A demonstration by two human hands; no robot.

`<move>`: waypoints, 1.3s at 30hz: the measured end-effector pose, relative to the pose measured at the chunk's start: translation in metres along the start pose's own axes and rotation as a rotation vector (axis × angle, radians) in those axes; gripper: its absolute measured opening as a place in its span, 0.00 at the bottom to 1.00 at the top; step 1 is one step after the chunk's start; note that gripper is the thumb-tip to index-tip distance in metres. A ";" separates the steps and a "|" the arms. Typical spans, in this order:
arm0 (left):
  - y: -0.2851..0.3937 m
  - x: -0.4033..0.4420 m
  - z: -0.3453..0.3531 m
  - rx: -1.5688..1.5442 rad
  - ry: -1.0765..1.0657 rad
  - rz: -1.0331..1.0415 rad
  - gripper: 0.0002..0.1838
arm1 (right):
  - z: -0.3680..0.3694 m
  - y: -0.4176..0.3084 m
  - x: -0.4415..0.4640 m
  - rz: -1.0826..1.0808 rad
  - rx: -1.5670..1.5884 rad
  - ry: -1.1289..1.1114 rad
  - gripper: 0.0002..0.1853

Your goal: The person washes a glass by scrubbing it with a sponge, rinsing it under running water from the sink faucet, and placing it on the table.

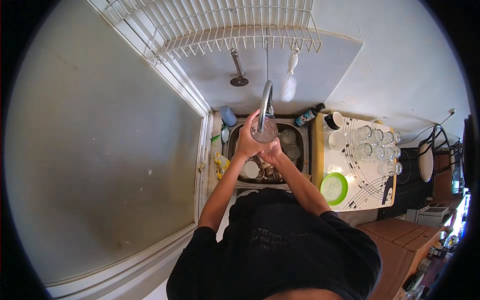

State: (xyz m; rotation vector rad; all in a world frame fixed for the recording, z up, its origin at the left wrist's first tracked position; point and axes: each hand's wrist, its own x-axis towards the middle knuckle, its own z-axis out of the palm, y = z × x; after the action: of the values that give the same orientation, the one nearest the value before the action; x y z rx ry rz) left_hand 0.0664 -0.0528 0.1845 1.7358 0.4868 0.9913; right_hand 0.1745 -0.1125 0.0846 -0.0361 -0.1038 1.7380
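Note:
Under the curved metal faucet (266,100), a clear glass (264,131) is held over the sink. My left hand (247,137) wraps round the glass's left side. My right hand (272,151) grips it low on the right. The faucet's spout hides part of the glass's rim. Below my hands, the metal sink (306,150) holds a white cup (250,170) and other dishes, partly hidden by my forearms. More clear glasses (292,151) lie at the sink's right side.
Several clean-looking glass mugs (380,145), white cups (336,141) and a green-rimmed plate (334,188) stand on the right table. A dark bottle (310,114) is behind the sink. A blue container (228,116) stands at its back left. Overhead hangs a wire rack (235,35).

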 end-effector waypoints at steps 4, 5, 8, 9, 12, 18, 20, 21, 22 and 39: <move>-0.007 0.004 -0.007 -0.207 -0.170 -0.057 0.55 | -0.002 -0.001 -0.005 0.085 -0.012 0.178 0.27; -0.009 0.002 -0.008 -0.207 -0.170 -0.058 0.55 | 0.000 -0.001 -0.004 0.069 -0.065 0.276 0.27; -0.007 0.002 -0.009 -0.088 -0.189 -0.042 0.54 | 0.020 0.002 -0.004 -0.002 -0.072 0.372 0.29; -0.009 0.001 -0.007 -0.092 -0.144 -0.035 0.53 | 0.019 0.003 -0.004 -0.056 -0.024 0.371 0.29; -0.016 0.000 0.001 -0.045 -0.025 -0.030 0.52 | 0.012 0.013 -0.002 -0.208 0.016 0.315 0.29; 0.004 0.007 0.005 -0.054 0.130 0.034 0.54 | 0.028 0.021 0.013 -0.318 -0.149 0.403 0.31; 0.007 0.009 -0.003 -0.172 0.111 0.021 0.55 | 0.017 0.009 0.013 -0.212 -0.143 0.346 0.31; 0.007 0.010 -0.009 -0.180 0.028 0.016 0.56 | 0.021 0.006 0.014 -0.104 -0.137 0.289 0.31; 0.008 0.012 -0.014 -0.187 -0.053 0.013 0.56 | 0.024 0.004 0.015 -0.105 -0.138 0.289 0.31; 0.000 0.007 0.001 -0.133 0.041 -0.018 0.49 | 0.022 0.005 0.024 -0.263 0.007 0.422 0.27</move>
State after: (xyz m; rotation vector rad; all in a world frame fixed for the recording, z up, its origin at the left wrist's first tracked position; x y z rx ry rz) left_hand 0.0713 -0.0482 0.1870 1.5932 0.4514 1.0250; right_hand 0.1636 -0.0906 0.1065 -0.3664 0.2003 1.4360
